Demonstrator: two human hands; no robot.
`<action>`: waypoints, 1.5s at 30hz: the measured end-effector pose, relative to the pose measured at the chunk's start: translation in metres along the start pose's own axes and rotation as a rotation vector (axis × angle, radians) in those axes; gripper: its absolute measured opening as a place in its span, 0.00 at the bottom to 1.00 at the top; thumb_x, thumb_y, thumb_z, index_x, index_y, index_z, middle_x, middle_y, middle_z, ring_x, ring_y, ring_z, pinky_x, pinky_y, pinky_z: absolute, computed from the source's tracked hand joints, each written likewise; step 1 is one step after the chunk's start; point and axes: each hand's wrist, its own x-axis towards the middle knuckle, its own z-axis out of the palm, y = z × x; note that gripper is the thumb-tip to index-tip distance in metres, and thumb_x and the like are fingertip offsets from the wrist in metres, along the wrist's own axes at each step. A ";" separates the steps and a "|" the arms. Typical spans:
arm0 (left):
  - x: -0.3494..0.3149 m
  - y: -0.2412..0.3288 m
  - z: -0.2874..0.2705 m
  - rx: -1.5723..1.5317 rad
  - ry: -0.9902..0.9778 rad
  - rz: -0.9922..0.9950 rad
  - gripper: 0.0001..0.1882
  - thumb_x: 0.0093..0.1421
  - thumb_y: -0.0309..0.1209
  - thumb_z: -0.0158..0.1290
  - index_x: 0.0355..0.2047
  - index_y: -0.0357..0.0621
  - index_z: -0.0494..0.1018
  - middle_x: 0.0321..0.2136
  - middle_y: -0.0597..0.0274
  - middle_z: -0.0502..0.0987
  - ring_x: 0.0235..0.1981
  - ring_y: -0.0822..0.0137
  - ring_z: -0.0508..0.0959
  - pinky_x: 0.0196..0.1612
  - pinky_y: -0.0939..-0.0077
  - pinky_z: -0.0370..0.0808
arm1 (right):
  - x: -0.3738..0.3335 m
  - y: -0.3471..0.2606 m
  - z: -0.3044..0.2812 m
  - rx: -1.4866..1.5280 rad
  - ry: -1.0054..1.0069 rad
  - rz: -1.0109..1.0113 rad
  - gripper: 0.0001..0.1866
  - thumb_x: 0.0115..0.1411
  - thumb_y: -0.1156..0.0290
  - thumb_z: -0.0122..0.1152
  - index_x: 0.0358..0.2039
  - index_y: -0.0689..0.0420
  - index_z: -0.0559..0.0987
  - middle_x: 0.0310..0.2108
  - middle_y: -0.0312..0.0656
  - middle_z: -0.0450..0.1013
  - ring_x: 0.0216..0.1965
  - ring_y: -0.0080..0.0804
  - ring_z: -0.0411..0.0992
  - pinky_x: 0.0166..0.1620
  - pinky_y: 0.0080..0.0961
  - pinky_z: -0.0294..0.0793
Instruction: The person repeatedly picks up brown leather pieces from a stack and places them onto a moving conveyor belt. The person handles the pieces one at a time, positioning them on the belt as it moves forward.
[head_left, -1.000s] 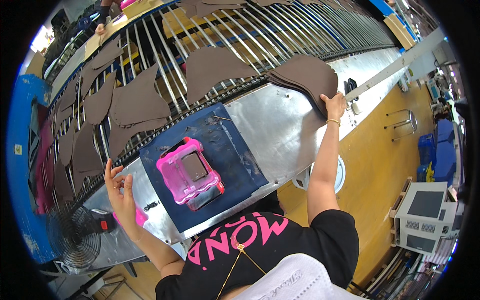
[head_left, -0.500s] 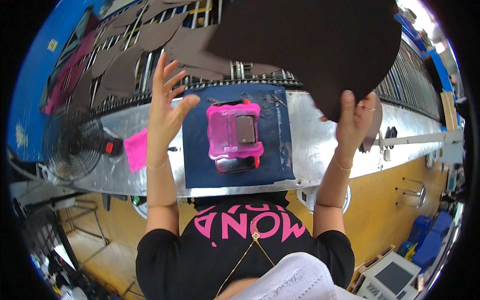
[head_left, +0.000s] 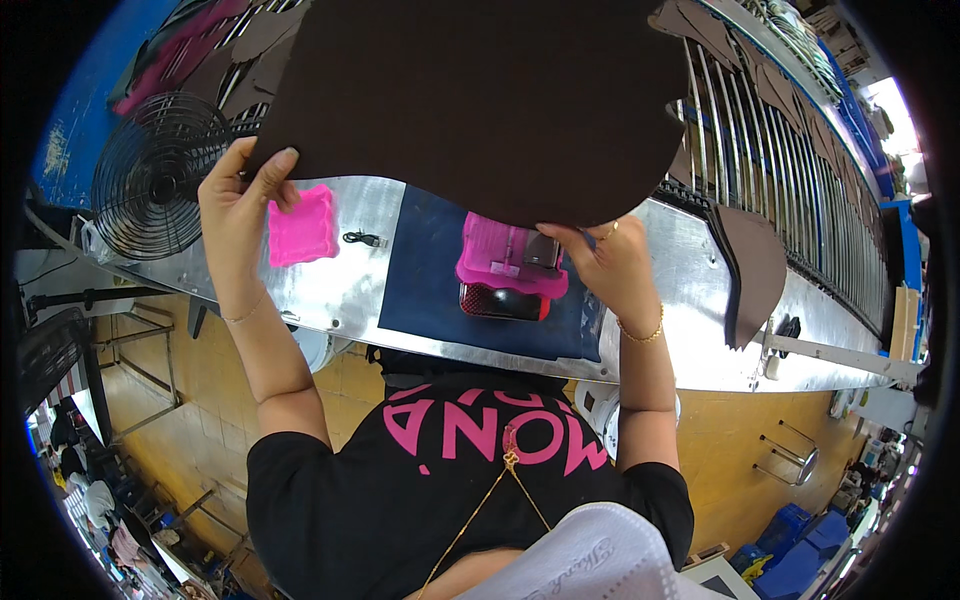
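A large dark brown cut sheet piece (head_left: 480, 100) with curved edges is held up in front of me between both hands. My left hand (head_left: 245, 190) pinches its lower left corner between thumb and fingers. At the lower right edge, my right hand (head_left: 608, 258) grips it, thumb on the near face. Beneath and nearer lies a dark blue mat (head_left: 430, 270) on the metal table. On the mat sit a pink tray (head_left: 490, 245) holding a dark rectangular object (head_left: 542, 252) and a black and red case (head_left: 500, 302). The raised piece hides the far part of the mat.
A roller conveyor (head_left: 790, 160) carrying more brown pieces runs behind the table. A stack of brown pieces (head_left: 750, 265) lies at the right. To the left are a black wire fan (head_left: 160, 180), a pink tray (head_left: 303, 228) and a black cable (head_left: 366, 239). A pale bar (head_left: 845, 360) crosses the right end.
The brown piece has moved left and nearer. My left hand, spread and empty before, now grips its left corner. My right hand has shifted left and down, still holding the piece.
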 end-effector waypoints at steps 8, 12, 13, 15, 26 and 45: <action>-0.008 -0.022 0.042 0.125 -0.341 -0.179 0.08 0.59 0.25 0.53 0.37 0.33 0.74 0.19 0.64 0.74 0.17 0.76 0.73 0.20 0.84 0.68 | -0.058 0.026 -0.039 -0.194 0.088 0.035 0.09 0.46 0.85 0.60 0.30 0.63 0.79 0.23 0.48 0.74 0.24 0.47 0.72 0.30 0.31 0.71; 0.001 -0.009 0.086 0.423 -0.524 0.110 0.07 0.53 0.24 0.56 0.32 0.36 0.75 0.23 0.60 0.75 0.22 0.63 0.76 0.25 0.75 0.71 | -0.129 0.067 -0.054 -0.063 0.115 0.376 0.08 0.49 0.82 0.62 0.33 0.63 0.79 0.30 0.47 0.77 0.31 0.39 0.76 0.36 0.25 0.72; 0.002 -0.009 0.096 0.405 -0.536 0.233 0.06 0.53 0.25 0.56 0.32 0.37 0.75 0.23 0.60 0.74 0.22 0.64 0.75 0.25 0.75 0.70 | -0.142 0.071 -0.050 -0.064 0.211 0.399 0.09 0.50 0.82 0.64 0.34 0.62 0.80 0.33 0.45 0.78 0.34 0.33 0.75 0.39 0.24 0.71; 0.002 -0.009 0.116 0.368 -0.561 0.481 0.05 0.53 0.25 0.57 0.30 0.38 0.76 0.24 0.60 0.72 0.21 0.64 0.73 0.25 0.76 0.69 | -0.156 0.061 -0.066 -0.028 0.236 0.453 0.09 0.51 0.80 0.65 0.35 0.62 0.81 0.35 0.42 0.78 0.37 0.29 0.73 0.43 0.24 0.69; 0.007 0.023 0.217 0.453 -0.850 0.815 0.06 0.50 0.33 0.57 0.24 0.45 0.78 0.30 0.61 0.69 0.36 0.61 0.74 0.32 0.68 0.73 | -0.218 -0.007 -0.160 -0.179 0.089 0.757 0.06 0.57 0.78 0.60 0.35 0.66 0.76 0.28 0.35 0.74 0.31 0.19 0.68 0.37 0.18 0.68; 0.111 0.095 0.231 0.719 -0.712 0.967 0.17 0.50 0.32 0.49 0.38 0.38 0.77 0.41 0.49 0.76 0.42 0.50 0.77 0.40 0.57 0.75 | -0.101 0.003 -0.161 -0.119 0.840 0.462 0.12 0.54 0.69 0.67 0.33 0.57 0.73 0.21 0.32 0.70 0.20 0.15 0.62 0.23 0.13 0.60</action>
